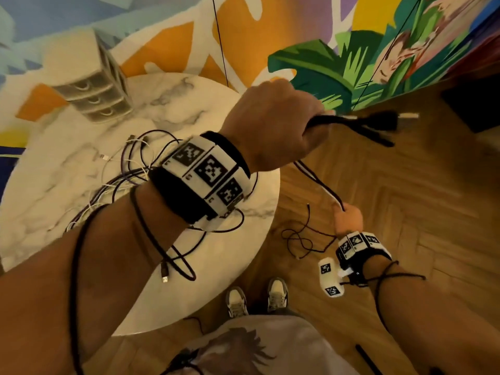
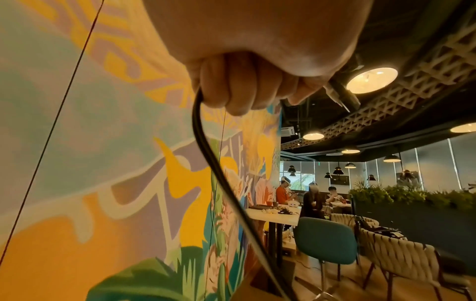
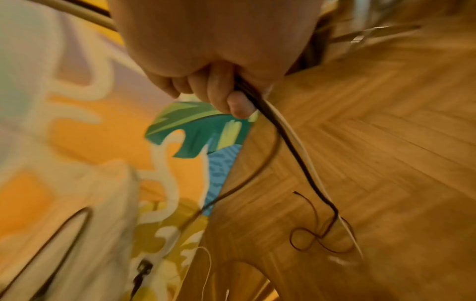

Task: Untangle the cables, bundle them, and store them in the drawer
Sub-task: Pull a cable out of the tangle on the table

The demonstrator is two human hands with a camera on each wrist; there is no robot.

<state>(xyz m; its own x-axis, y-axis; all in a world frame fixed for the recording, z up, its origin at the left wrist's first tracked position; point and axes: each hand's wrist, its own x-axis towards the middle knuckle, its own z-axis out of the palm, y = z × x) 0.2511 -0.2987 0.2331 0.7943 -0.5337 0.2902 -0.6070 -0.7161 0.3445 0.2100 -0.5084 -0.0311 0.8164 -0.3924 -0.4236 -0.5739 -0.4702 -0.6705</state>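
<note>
The untangling step was in hand, judged from the layout. The left hand [image 1: 273, 123], raised high, was clenched round a gathered clutch of cable ends [image 1: 359, 123], with the plugs sticking out past the fist. The right hand [image 1: 347, 219], held lower over the wooden floor [image 1: 405, 198], gripped the same strands [image 1: 316, 180] further down their run, one white and the rest dark. Between the two fists the strands hung stretched but not quite taut. Below the right hand a dark tail [image 1: 300, 236] lay looped on the floor.

A further tangle of cables [image 1: 130, 169] remained on the marble table [image 1: 67, 163], partly hidden behind the left wrist. The drawer unit [image 1: 92, 96] stood at the table's far side, well apart from both hands, all its drawers closed.

In my judgement, the next move called for running the right hand down the strands to free the looped tail, then coiling.
</note>
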